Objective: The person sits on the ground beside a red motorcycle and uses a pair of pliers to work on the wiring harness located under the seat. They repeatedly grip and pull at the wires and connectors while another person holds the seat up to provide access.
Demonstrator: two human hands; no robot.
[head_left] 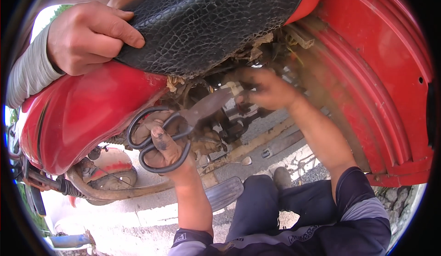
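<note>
Black-handled, grey-bladed scissors (198, 111) loop around the left fingers (162, 141); above these sit glossy red bodywork (92, 113) and a crackle-patterned black seat (202, 26).

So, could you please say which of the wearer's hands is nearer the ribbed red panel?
Right: the right hand is left of the red panel; the left hand, with scissors, farther left.

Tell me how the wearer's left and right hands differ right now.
The left hand grips the scissors by their black loop handles; the right hand is by the blade tips, and whether it holds anything is unclear. In the picture, the left hand sits lower, the right hand higher, nearer the black seat. Both hands are bare.
</note>
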